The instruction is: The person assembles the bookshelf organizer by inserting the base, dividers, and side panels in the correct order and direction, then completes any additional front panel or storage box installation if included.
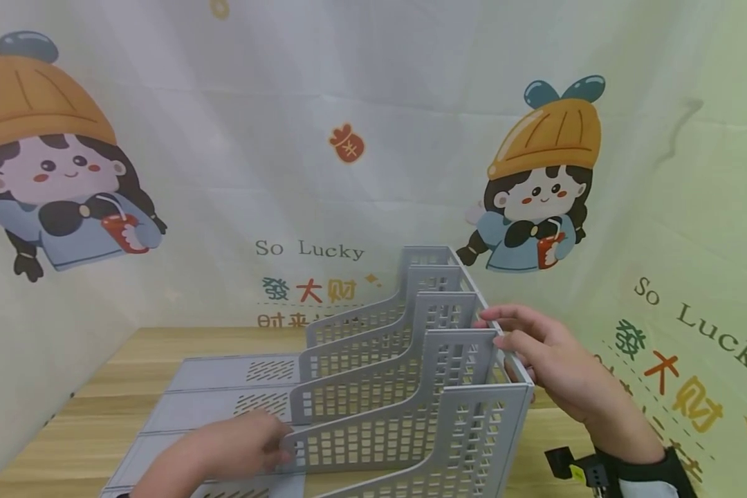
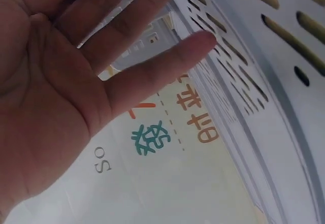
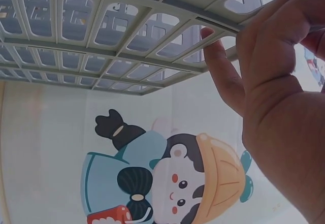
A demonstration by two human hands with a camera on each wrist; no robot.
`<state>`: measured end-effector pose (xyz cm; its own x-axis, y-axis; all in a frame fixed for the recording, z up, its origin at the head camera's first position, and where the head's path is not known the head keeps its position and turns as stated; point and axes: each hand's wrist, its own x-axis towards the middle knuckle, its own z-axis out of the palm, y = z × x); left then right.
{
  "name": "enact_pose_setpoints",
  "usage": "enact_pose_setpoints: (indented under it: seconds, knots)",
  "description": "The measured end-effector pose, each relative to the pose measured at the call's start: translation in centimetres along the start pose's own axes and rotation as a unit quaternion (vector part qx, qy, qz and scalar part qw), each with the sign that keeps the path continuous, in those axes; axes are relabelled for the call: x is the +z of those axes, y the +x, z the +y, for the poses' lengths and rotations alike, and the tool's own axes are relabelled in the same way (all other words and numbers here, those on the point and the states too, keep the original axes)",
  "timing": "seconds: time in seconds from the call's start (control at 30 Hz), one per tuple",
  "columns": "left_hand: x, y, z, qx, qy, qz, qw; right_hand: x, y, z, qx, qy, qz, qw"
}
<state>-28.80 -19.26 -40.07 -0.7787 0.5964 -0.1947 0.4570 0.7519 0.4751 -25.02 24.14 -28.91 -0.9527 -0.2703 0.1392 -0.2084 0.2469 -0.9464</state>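
Note:
A grey plastic file rack (image 1: 373, 401) with several perforated, curved dividers stands on the table. My left hand (image 1: 243, 443) is at the low front end of one divider, fingertips right at its edge. In the left wrist view, the outer fingers (image 2: 152, 76) of that hand stretch toward the slotted grey panel (image 2: 233, 46), while its index fingertip is hidden. My right hand (image 1: 554, 360) grips the rack's tall back edge, thumb on top near a divider's corner. In the right wrist view, one finger (image 3: 221, 69) reaches against the rack's lattice back (image 3: 117, 46).
Flat grey slotted panels (image 1: 218, 404) extend left from the rack over the wooden table (image 1: 118, 377). A printed cloth (image 1: 373, 187) with cartoon figures hangs close behind and along the sides. A black wrist strap with a small device (image 1: 591, 470) sits on the right wrist.

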Motion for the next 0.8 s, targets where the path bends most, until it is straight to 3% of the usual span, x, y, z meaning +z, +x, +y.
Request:
enact_pose_setpoints:
  seconds: [0.13, 0.2, 0.33, 0.5, 0.67, 0.8]
  knots:
    - [-0.3, -1.1, 1.5, -0.076, 0.037, 0.014, 0.9963, 0.1, -0.1, -0.1, 0.001, -0.001, 0.002, 1.0]
    - [-0.6, -2.0, 2.7, -0.085, 0.024, 0.003, 0.9961, 0.1, -0.1, -0.1, 0.0, -0.002, 0.003, 1.0]
    - [-1.1, -4.3, 5.3, -0.052, -0.033, -0.037, 0.9974, 0.2, 0.1, -0.3, -0.003, -0.008, 0.005, 1.0]
    - [-0.4, -5.7, 8.0, -0.045, -0.022, -0.011, 0.9987, 0.0, 0.1, -0.3, -0.008, -0.009, 0.001, 1.0]
    - [-1.0, -5.1, 7.8, 0.0, -0.043, -0.025, 0.9988, -0.2, 0.0, 0.1, -0.01, -0.007, -0.003, 1.0]
    - [-1.2, -4.8, 7.2, 0.013, -0.082, -0.039, 0.9958, -0.2, -0.1, 0.3, -0.009, -0.007, -0.001, 1.0]
